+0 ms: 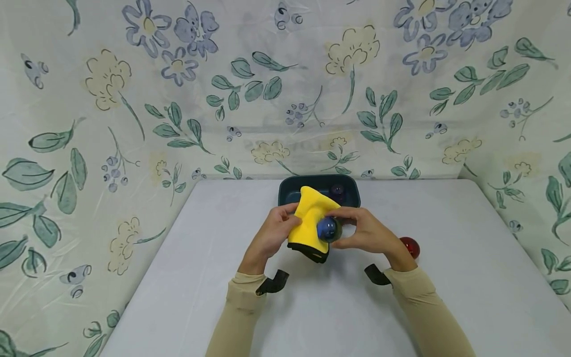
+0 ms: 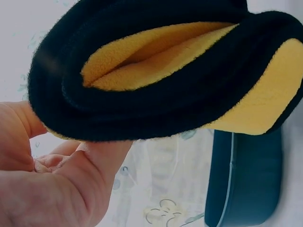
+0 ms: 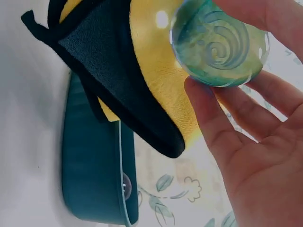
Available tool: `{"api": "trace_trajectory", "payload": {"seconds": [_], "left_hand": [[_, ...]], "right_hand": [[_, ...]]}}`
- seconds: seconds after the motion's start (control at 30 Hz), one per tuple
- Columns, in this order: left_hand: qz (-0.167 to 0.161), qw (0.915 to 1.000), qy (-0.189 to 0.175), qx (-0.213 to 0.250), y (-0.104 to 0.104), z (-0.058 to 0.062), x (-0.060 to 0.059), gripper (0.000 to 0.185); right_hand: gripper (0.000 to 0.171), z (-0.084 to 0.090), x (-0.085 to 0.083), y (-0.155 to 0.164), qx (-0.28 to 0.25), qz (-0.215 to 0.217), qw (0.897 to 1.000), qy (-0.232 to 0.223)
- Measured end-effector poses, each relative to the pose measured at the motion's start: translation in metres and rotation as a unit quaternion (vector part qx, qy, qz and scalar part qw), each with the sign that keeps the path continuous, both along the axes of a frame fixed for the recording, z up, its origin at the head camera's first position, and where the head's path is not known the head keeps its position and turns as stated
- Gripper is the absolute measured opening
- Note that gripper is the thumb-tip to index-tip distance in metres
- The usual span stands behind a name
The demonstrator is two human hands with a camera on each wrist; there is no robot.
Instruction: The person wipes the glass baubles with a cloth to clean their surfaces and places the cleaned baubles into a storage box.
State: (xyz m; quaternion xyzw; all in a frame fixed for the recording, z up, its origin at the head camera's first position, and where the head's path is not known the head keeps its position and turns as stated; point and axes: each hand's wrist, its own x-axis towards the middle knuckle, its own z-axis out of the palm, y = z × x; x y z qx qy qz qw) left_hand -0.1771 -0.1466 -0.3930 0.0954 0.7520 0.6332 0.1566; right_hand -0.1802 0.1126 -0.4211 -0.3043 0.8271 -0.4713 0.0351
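Floral sheeting hangs behind the pale table (image 1: 187, 277) where I work. Above it, my right hand (image 1: 370, 233) pinches a glassy blue-green ball (image 1: 328, 229) between thumb and fingers, pressed against the fuzzy yellow cloth (image 1: 310, 218) that my left hand (image 1: 273, 233) grips. Only the wrist views show the cloth's black backing and the swirl inside the ball. Behind sits a dark teal tray (image 1: 290, 191); a red ball (image 1: 409, 246) lies by my right wrist.
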Motion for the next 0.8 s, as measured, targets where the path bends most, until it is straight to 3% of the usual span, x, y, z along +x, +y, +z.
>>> {"api": "trace_trajectory", "payload": {"seconds": [0.17,0.6,0.8], "left_hand": [[0.001,0.9999,-0.004,-0.010,0.001,-0.004,-0.002,0.054],[-0.051,0.9986,0.002,-0.012,-0.001,-0.014,-0.009,0.053],[-0.068,0.9975,-0.014,0.003,-0.003,-0.015,-0.009,0.052]], "right_hand": [[0.063,0.000,0.002,-0.002,-0.027,0.006,1.000,-0.005],[0.062,-0.002,-0.001,-0.007,-0.061,0.022,0.998,0.009],[0.061,-0.003,-0.003,-0.008,-0.087,0.027,0.996,0.010]]}}
